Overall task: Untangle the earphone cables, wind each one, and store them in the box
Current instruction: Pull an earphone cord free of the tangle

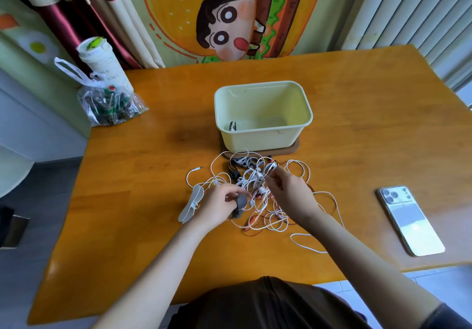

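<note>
A tangle of white and reddish earphone cables (258, 201) lies on the wooden table in front of a pale green box (263, 126). The box stands on a brown lid and holds one dark wound item (232, 126) in its left corner. My left hand (219, 208) grips a grey winder piece (240, 204) at the tangle's left side. My right hand (288, 195) pinches a thin cable strand near the middle of the tangle. A second grey flat winder (190, 207) lies just left of my left hand.
A white phone (410, 220) lies face down at the right. A clear plastic bag (109, 103) with dark contents and a paper cup (102, 65) stand at the table's far left corner. A white jack plug (198, 169) sticks out left of the tangle.
</note>
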